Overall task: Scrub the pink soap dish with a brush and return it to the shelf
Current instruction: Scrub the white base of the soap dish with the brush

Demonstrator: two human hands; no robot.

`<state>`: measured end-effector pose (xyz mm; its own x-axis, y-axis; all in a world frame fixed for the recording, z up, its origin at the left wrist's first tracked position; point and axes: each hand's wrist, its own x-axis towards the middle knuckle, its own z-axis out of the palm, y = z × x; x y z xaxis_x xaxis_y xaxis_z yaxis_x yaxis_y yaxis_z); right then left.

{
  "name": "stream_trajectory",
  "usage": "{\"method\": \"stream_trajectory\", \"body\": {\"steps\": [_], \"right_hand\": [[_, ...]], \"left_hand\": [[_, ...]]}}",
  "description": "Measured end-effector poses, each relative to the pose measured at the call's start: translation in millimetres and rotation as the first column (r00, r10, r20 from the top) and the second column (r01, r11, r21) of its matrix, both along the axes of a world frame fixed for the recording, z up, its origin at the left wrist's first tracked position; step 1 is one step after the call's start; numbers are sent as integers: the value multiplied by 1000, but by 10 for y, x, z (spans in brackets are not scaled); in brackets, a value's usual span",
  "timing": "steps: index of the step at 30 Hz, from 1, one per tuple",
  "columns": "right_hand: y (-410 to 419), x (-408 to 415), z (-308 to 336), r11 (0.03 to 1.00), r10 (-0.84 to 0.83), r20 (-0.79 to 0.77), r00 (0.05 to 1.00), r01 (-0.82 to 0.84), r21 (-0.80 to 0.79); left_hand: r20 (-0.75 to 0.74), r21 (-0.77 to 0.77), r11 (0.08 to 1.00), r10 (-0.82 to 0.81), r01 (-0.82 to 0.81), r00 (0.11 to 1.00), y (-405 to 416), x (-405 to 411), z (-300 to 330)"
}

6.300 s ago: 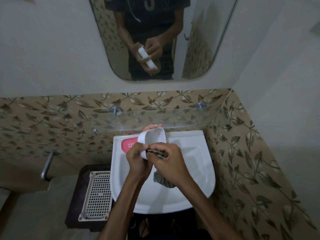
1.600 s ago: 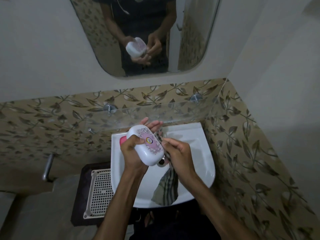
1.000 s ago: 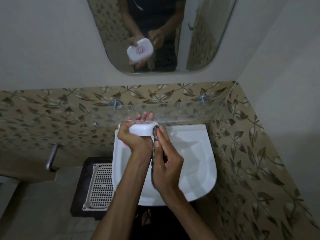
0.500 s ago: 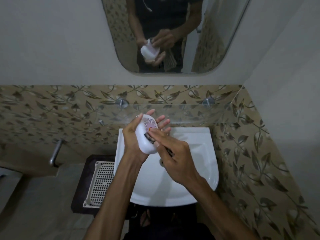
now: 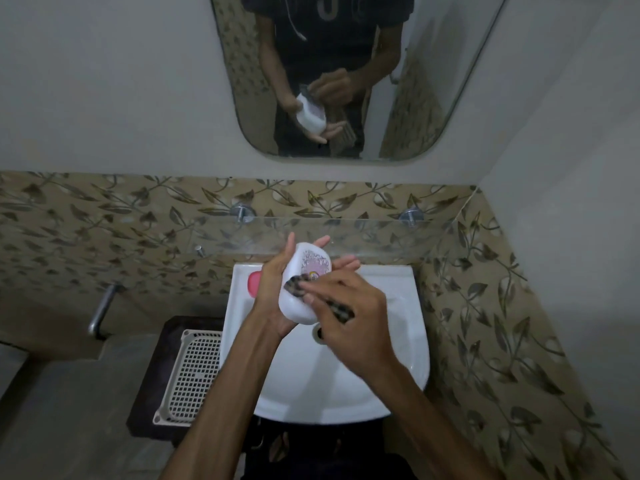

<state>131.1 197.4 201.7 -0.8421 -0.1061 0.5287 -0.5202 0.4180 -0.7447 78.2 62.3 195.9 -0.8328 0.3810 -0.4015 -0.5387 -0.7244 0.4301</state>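
Over the white basin [image 5: 398, 341], my left hand [image 5: 277, 292] grips a white soap dish lid [image 5: 304, 282] with a pink flower print, tilted on its side. My right hand [image 5: 349, 323] holds a checked cloth [image 5: 332, 303] and presses it against the lid's printed face. The pink part of the soap dish [image 5: 254, 283] lies on the basin's back left corner, partly hidden by my left hand. No brush is visible.
A glass shelf [image 5: 374, 233] on two metal pegs runs along the tiled wall just above the basin. A mirror [image 5: 415, 98] hangs higher up. A white plastic grid tray [image 5: 194, 372] sits on a dark stand left of the basin. A metal tap [image 5: 102, 310] sticks out at left.
My left hand has turned the lid from edge-on to show its printed face. My right hand has kept rubbing the cloth across it, sliding lower on the lid.
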Motion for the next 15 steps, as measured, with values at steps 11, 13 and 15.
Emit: {"method": "stream_trajectory", "body": {"steps": [11, 13, 15], "right_hand": [[-59, -241, -25, 997, 28, 7, 1000, -29, 78], [-15, -395, -49, 996, -78, 113, 990, 73, 52], [-46, -389, -80, 995, -98, 185, 978, 99, 0]], "left_hand": [[27, -123, 984, 136, -132, 990, -3, 67, -35], [22, -146, 976, 167, -162, 986, 77, 122, -29], [45, -192, 962, 205, -193, 978, 107, 166, -43]]}}
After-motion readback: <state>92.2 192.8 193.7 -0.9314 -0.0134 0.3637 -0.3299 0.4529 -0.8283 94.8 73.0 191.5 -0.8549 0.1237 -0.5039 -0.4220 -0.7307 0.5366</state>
